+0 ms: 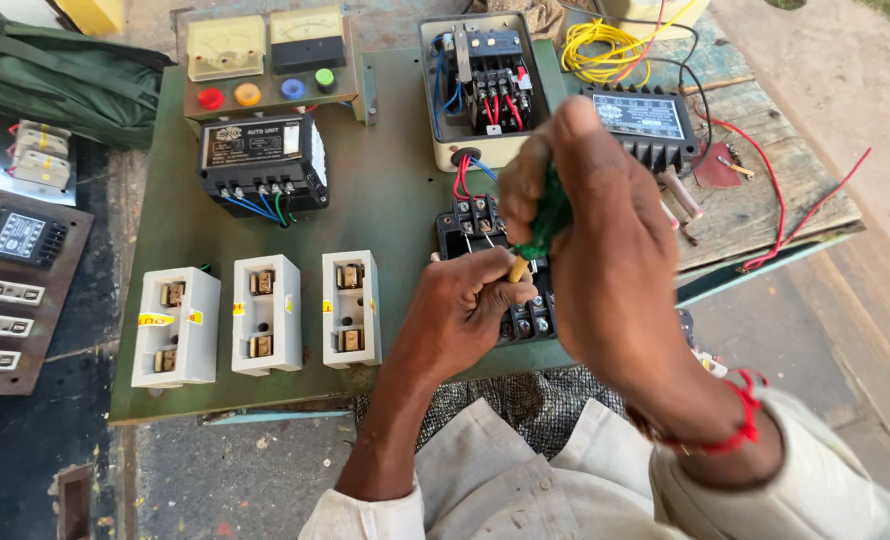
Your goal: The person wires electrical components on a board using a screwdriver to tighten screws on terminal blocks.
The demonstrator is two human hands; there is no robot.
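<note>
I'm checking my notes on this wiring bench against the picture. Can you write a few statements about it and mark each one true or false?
1. The right hand grips a green-handled screwdriver. True.
2. The left hand rests on the white fuse holders. False: it is at the black terminal unit, beside the screwdriver's yellow shaft.
3. Three white fuse holders sit in a row on the green board. True.
4. The coil of yellow wire lies at the near left corner. False: it lies at the far right.
5. A red thread band circles the right wrist. True.
</note>
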